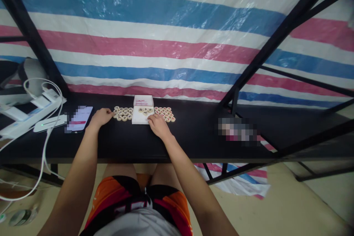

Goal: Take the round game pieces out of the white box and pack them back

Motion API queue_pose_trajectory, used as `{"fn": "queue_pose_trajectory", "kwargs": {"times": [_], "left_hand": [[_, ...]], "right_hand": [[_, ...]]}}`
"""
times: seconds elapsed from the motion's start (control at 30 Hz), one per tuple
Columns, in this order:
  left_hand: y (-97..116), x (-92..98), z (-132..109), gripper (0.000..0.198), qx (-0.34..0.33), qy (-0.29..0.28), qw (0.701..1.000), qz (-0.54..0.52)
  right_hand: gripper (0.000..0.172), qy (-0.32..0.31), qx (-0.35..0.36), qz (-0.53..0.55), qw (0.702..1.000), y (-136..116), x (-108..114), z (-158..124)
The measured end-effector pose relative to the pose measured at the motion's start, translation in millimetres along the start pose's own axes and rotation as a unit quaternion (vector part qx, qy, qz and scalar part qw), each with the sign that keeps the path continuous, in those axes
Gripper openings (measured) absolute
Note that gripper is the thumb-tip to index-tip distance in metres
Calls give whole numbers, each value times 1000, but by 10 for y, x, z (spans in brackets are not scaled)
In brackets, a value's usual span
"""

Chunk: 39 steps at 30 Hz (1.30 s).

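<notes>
A small white box (141, 118) lies open on the black tabletop, its lid (143, 100) tipped back towards the wall. Several round Chinese chess pieces (145, 111) sit inside. To its left is a block of pieces with dark characters (125, 113); to its right, one with red characters (167, 112). My left hand (101, 117) rests at the left edge of the dark block, its bent fingertips on a piece at the end. My right hand (159, 125) reaches the box's front right corner with curled fingers, which hide what lies under them.
On the left lie a lit phone (80, 120), a white flat device (49, 123) and a power strip (30, 114) with looping white cables. Black metal posts (276, 44) flank the table before a striped plastic sheet (155, 37). A blurred-out item (238, 131) lies on the right.
</notes>
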<state>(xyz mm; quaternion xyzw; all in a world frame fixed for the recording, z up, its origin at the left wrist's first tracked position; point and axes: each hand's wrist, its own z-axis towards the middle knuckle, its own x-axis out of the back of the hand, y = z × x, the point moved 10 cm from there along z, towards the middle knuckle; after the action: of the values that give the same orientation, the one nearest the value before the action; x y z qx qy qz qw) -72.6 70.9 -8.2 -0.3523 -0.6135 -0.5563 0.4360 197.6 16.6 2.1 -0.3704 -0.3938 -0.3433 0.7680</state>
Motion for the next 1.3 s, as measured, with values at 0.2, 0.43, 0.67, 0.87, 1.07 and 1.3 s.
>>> {"fn": "queue_pose_trajectory", "kwargs": {"times": [0.2,0.43,0.67,0.87,1.07,1.3], "left_hand": [[171,22,64,47,-82,73,994,-1],[291,-263,134,75,-156,-10,988,-14],[250,-336,147,81,-149,-44,987,-42],[247,-316,158,69,-163,-20,985,-47],[260,-243,84,72,-162,-20,984,-76],[244,-266,102,77,-167,-35,981,-91]], "right_hand": [[23,3,9,1,1000,-29,-7,-1],[19,6,28,-6,1000,-71,-24,-15],[19,0,27,-6,1000,-52,-42,-14],[19,-2,31,-14,999,-83,-30,-16],[20,-7,35,-20,999,-80,-53,-13],[20,-14,41,-27,999,-80,-79,-10]]}}
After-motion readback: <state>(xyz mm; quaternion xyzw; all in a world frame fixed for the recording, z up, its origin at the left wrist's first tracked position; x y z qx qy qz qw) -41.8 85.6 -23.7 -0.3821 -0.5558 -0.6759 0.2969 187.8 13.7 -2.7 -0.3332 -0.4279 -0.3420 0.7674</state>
